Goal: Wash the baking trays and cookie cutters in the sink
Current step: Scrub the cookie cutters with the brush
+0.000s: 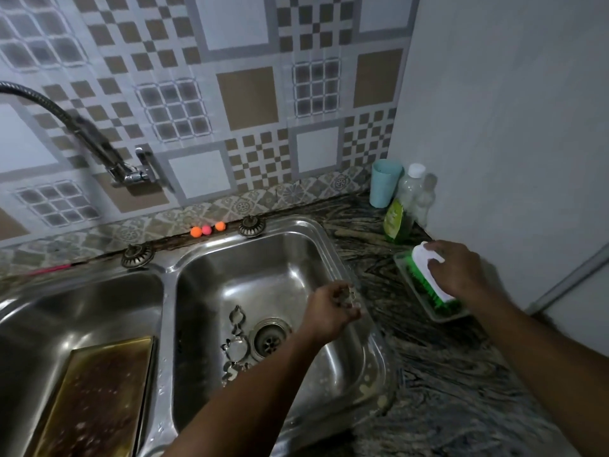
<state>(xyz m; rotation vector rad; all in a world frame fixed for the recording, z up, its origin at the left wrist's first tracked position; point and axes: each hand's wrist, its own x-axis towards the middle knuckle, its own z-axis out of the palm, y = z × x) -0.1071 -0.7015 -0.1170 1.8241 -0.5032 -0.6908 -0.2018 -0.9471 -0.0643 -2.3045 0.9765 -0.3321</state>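
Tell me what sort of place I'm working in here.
Probably a home kitchen: a double steel sink set in a stone counter, a wall tap on patterned tiles, and a soap bottle on the counter.

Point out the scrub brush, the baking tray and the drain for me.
scrub brush (pixel 423 280), head view, green bristles
baking tray (pixel 99 400), head view, stained base
drain (pixel 270 339), head view, strainer centre

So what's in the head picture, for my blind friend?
A person's left hand holds a cookie cutter over the right sink basin while the right hand grips a green scrub brush beside the sink. More cookie cutters lie by the drain; a dirty baking tray sits in the left basin.
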